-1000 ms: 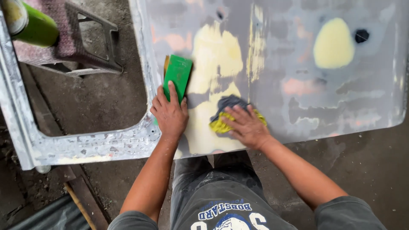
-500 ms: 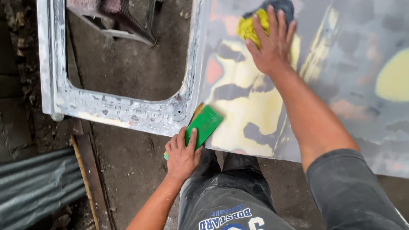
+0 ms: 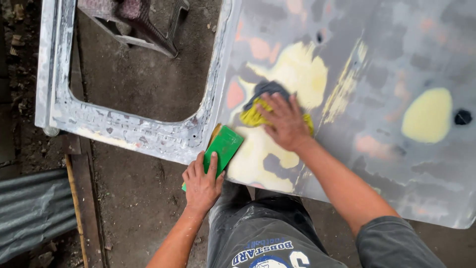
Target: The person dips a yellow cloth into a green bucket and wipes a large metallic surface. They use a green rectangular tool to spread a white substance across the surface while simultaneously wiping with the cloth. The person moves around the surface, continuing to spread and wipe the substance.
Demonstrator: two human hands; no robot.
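Grey car panel (image 3: 377,59), green block (image 3: 224,147) angled up-right, probably gripped

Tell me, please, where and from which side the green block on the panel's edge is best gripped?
Grip the green block at its near end, coming from below the panel, probably as the left hand does. Its long flat shape lies diagonally, the far end resting on the panel edge, the near end overhanging free.

A metal stool (image 3: 144,25) stands on dirt ground; corrugated sheet (image 3: 29,213) (grey) lies left.
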